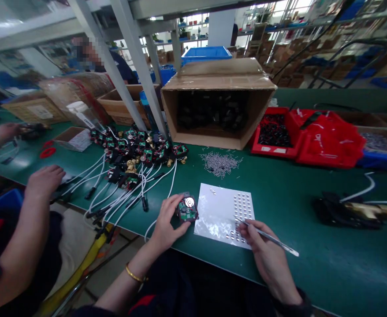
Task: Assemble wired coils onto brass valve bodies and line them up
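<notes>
My left hand (167,222) is closed around a small black module with a green circuit board (187,210), held on the green table edge (329,264). A white wire runs from the module toward me. My right hand (262,246) pinches metal tweezers (269,237), whose tips rest on a white sheet (213,211) carrying rows of small round stickers. The sheet lies just right of the module.
A heap of wired modules (134,154) lies at left. Behind stand an open cardboard box of black parts (218,105), a pile of small metal pins (220,163), and red bins (276,132). A co-worker's hand (43,180) rests at left. Black and brass parts (345,211) lie right.
</notes>
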Tool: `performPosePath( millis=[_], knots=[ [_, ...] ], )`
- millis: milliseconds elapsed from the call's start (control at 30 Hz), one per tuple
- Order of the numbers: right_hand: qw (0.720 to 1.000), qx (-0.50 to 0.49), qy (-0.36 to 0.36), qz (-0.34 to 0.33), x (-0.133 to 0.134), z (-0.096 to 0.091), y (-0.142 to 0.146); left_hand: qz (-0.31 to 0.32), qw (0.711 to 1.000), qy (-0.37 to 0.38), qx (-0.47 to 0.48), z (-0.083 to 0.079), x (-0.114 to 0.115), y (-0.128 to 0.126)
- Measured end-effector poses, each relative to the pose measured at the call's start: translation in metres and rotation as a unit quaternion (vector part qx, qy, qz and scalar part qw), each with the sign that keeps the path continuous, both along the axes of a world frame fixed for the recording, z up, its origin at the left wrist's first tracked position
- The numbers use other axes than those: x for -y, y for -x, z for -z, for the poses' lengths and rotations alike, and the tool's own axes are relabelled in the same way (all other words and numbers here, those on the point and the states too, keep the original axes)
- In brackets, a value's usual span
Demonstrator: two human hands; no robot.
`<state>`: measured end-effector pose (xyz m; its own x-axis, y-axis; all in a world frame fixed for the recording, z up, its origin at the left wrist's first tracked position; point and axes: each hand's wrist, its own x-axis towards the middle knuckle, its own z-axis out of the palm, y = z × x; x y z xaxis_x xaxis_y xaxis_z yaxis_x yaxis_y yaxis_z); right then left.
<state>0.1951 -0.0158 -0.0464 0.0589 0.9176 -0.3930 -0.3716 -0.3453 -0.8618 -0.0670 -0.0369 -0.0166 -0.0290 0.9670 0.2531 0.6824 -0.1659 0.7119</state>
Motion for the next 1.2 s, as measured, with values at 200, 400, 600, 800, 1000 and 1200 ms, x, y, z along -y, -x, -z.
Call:
performPosePath(
  millis=[200,400,600,800,1000,1200],
  knots=[
    [0.998,0.005,-0.032,0.051,0.001,0.001,0.005,-0.092,0.995,0.025,0.019,0.004,0.004,-0.029],
    [0.995,0.032,-0.044,0.085,0.006,0.001,0.007,-0.113,0.991,0.033,0.058,0.016,-0.002,-0.043],
    [0.992,0.113,-0.036,0.045,0.021,-0.003,0.001,-0.078,0.901,0.088,0.416,0.013,-0.016,-0.036],
    [0.981,0.183,-0.037,0.059,0.027,0.005,0.004,0.093,0.864,0.187,0.458,0.003,-0.024,-0.043],
    [0.969,0.237,-0.034,0.055,0.026,0.012,0.005,0.129,0.887,0.218,0.385,0.018,-0.027,-0.05],
    [0.965,0.254,-0.049,0.03,0.024,0.01,0.004,0.126,0.897,0.237,0.351,0.016,-0.026,-0.044]
  ],
)
